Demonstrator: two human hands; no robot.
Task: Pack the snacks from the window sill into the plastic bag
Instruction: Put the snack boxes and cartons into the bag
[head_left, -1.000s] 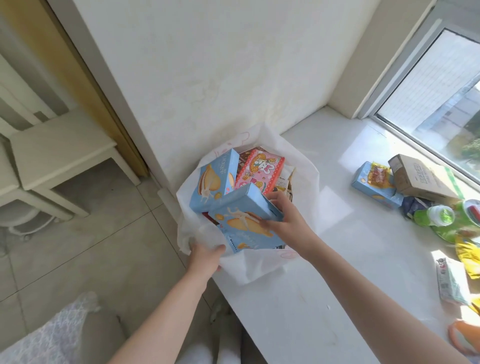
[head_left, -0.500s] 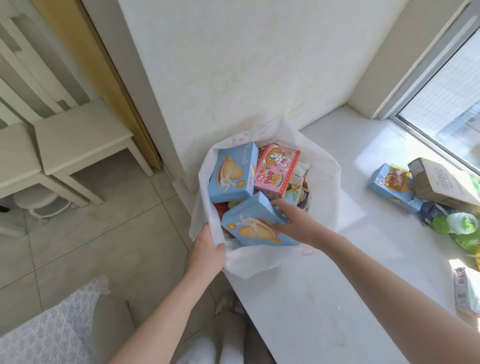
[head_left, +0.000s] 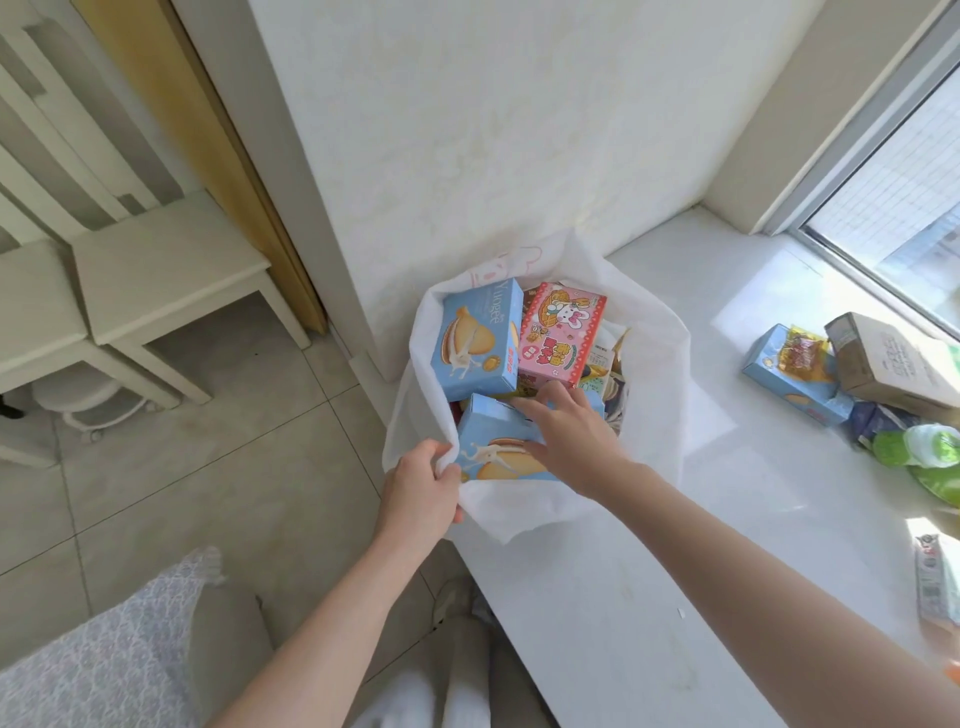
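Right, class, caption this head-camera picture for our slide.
Left hand grips the plastic bag; right hand presses a blue box inside.

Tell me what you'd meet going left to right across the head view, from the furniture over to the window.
White side table → left hand gripping the plastic bag → right hand resting on a blue biscuit box → second blue box on the sill → brown carton.
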